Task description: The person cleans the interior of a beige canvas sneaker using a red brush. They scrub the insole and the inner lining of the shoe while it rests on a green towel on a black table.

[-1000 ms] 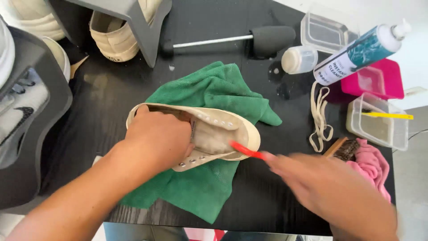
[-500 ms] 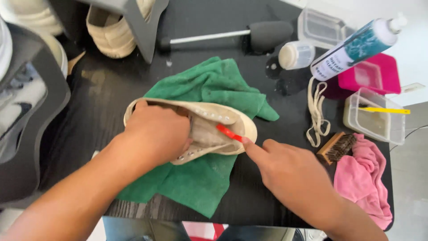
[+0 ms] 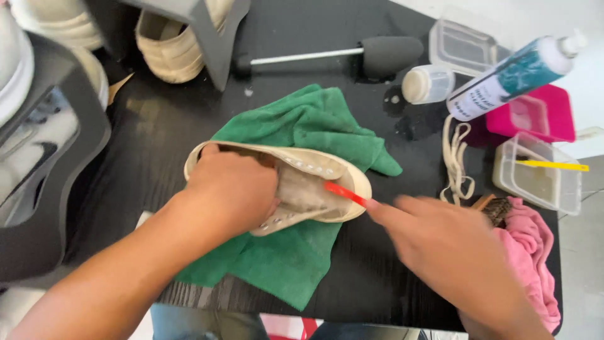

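Observation:
A beige canvas shoe (image 3: 314,182) lies on its side on a green cloth (image 3: 302,132) in the middle of the black table (image 3: 157,126). My left hand (image 3: 229,192) presses down on the shoe's heel half and grips it. My right hand (image 3: 447,242) holds a thin red-handled brush (image 3: 345,194), whose tip rests on the shoe's tongue near the toe. The brush's head is hidden against the fabric.
White laces (image 3: 456,160), a wooden brush (image 3: 497,208) and a pink cloth (image 3: 535,258) lie at the right. Behind them stand a clear tub (image 3: 538,182), a pink box (image 3: 531,113), a spray bottle (image 3: 509,75), a small white jar (image 3: 428,85) and a black-handled tool (image 3: 352,53). More shoes (image 3: 167,47) sit at the back left.
My right hand first pushed the red brush in toward the shoe's tongue, then drew back a little to the right. My left hand has stayed on the shoe.

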